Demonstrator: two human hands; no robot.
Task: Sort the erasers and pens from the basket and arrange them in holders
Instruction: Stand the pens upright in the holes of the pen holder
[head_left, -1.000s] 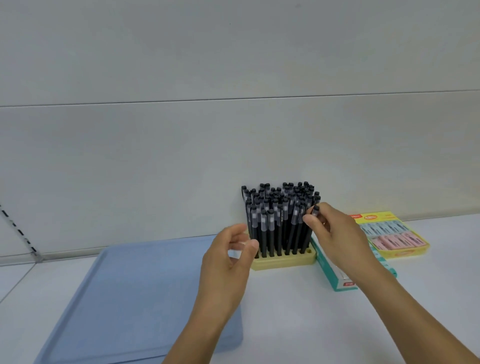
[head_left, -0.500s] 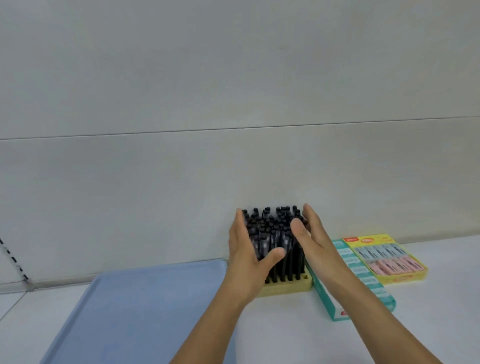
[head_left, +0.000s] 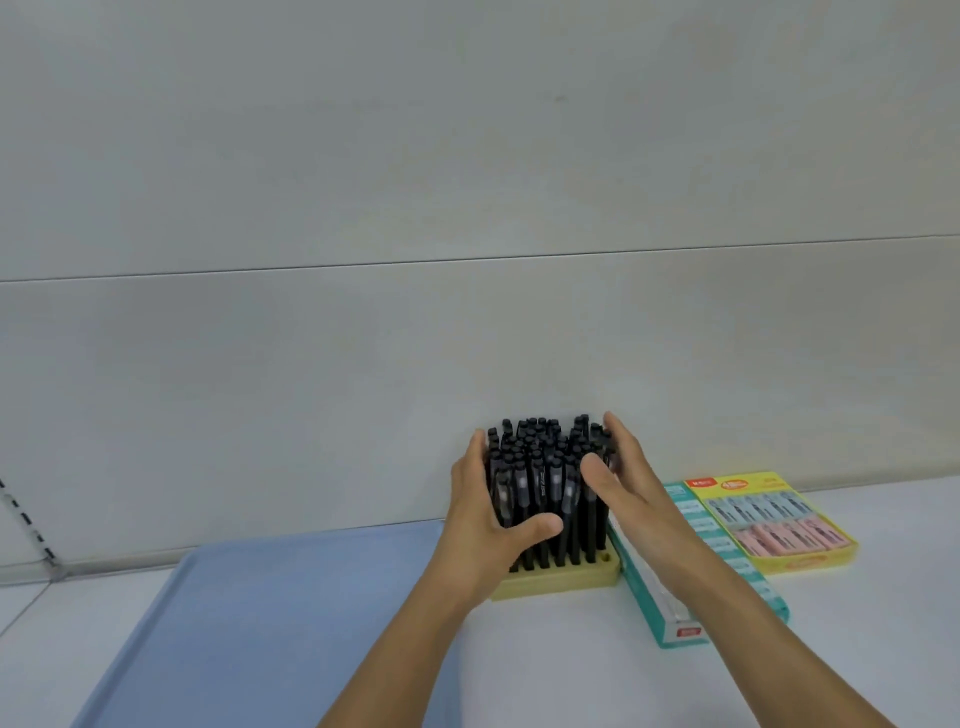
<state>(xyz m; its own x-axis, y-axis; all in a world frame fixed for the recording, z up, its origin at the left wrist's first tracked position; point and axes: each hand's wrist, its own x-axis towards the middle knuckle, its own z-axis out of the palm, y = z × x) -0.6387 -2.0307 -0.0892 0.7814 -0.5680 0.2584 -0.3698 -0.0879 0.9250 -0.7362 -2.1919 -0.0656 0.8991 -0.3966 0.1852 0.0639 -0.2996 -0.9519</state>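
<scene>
The left hand (head_left: 480, 512) lies flat against the left side of the pens (head_left: 540, 483), its fingers straight and held together along the barrels, its thumb stretched across the front row low down. The right hand (head_left: 631, 493) mirrors it on the right side: fingers straight and together, tips reaching up to the pen caps at the back, thumb lifted in front of the bundle and seemingly just off it, though the blur there makes contact hard to judge. Between the two palms the pens stand upright, black-capped and tightly packed, seated in the holes of a pale yellow holder (head_left: 558, 577) which sits on the white table (head_left: 571, 675) close to the grey wall (head_left: 467, 208).

Just right of the holder, partly under the right wrist, lies a long teal box (head_left: 670, 608), angled away from the wall. Beside that, further right, is a yellow tray of erasers (head_left: 769, 525), with a blue-grey row at the back and a pink row at the front. To the left of the holder a flat blue tray (head_left: 234, 623) covers the near left part of the table, the left forearm crossing over its right edge
</scene>
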